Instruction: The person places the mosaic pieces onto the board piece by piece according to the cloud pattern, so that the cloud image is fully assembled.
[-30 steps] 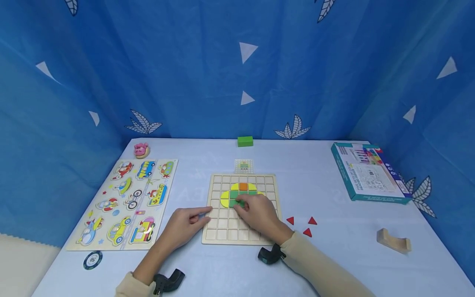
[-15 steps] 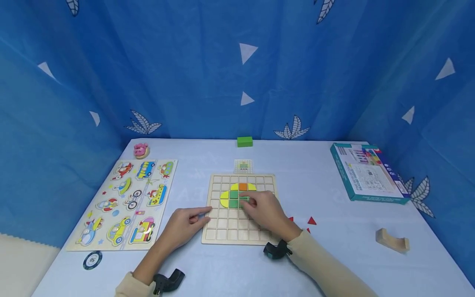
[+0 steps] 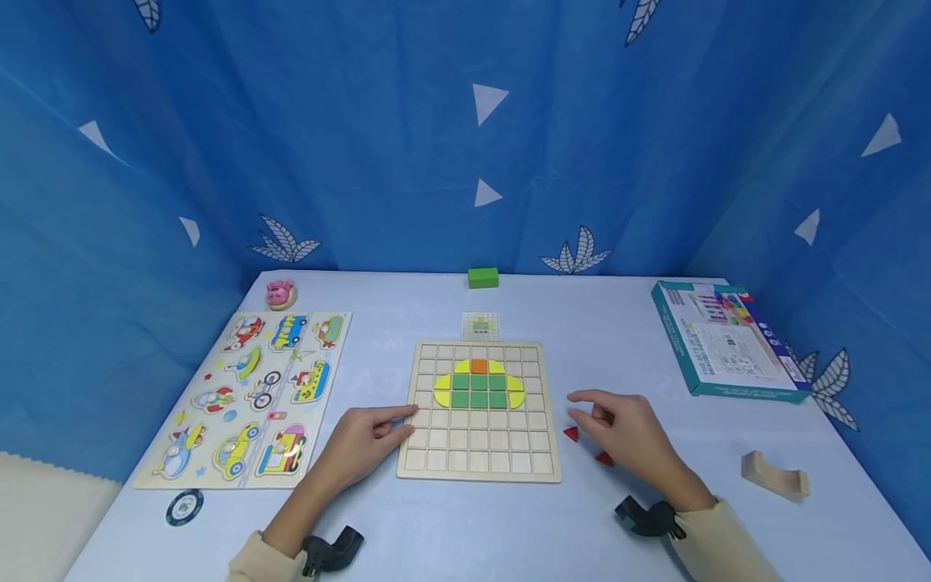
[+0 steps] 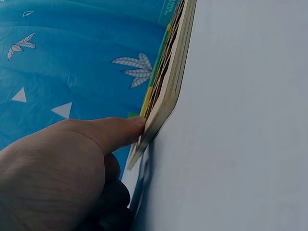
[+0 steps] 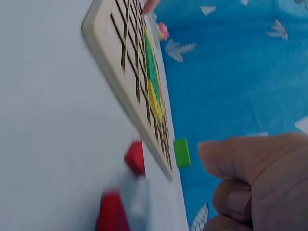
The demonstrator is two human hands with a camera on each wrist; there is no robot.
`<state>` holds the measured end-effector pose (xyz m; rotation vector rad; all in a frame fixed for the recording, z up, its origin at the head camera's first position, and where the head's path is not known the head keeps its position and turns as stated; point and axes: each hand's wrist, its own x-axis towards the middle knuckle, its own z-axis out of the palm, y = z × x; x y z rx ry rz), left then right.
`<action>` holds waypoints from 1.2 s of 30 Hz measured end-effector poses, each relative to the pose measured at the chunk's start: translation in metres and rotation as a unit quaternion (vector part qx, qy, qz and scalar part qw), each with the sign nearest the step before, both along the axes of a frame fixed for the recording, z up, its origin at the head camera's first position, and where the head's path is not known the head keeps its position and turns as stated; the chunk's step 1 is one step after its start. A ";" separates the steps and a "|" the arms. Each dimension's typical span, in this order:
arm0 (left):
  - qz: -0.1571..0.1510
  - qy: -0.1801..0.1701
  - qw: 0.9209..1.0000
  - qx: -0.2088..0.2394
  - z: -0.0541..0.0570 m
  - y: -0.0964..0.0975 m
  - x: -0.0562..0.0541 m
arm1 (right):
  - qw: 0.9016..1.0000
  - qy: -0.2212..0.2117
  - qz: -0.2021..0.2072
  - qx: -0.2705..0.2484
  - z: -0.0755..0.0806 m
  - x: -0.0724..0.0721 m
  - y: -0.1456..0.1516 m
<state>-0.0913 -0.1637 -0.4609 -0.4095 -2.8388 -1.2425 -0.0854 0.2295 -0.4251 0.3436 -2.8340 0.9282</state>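
A wooden grid board [image 3: 478, 465] lies mid-table, with green squares [image 3: 478, 400], an orange square [image 3: 478, 366] and yellow rounded pieces [image 3: 516, 392] set in its cells. My left hand [image 3: 364, 440] touches the board's left edge with thumb and index fingertip; the left wrist view has one digit laid on that edge. To the right of the board, my right hand [image 3: 633, 436] hovers with index finger and thumb apart and nothing between them. Below its fingertips are two red triangles [image 3: 570, 434]; the right wrist view shows them blurred. A third triangle is hidden behind the hand.
Behind the board lies a small pattern card [image 3: 481, 326], then a green block [image 3: 483, 278]. A vehicle picture puzzle [image 3: 272, 396], pink figure [image 3: 280, 294] and round chip [image 3: 185, 508] are left. A teal-edged box [image 3: 730, 339] and curved wooden block [image 3: 775, 477] stand right.
My right hand has left the green pieces on the board and moved right, over the red triangles. The green and yellow pieces it covered now show. My left hand stays at the board's edge.
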 end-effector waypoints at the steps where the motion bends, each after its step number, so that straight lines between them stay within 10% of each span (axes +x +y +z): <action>1: 0.000 0.001 1.000 -0.001 0.000 0.000 0.000 | 1.000 -0.009 -0.006 0.002 0.000 0.002 0.006; 13: -0.009 0.001 1.000 -0.001 0.000 0.002 -0.001 | 0.994 -0.041 0.008 0.103 -0.007 0.009 0.021; 36: -0.005 0.003 1.000 -0.009 -0.001 -0.001 -0.001 | 0.995 -0.046 0.036 0.080 -0.019 0.009 0.014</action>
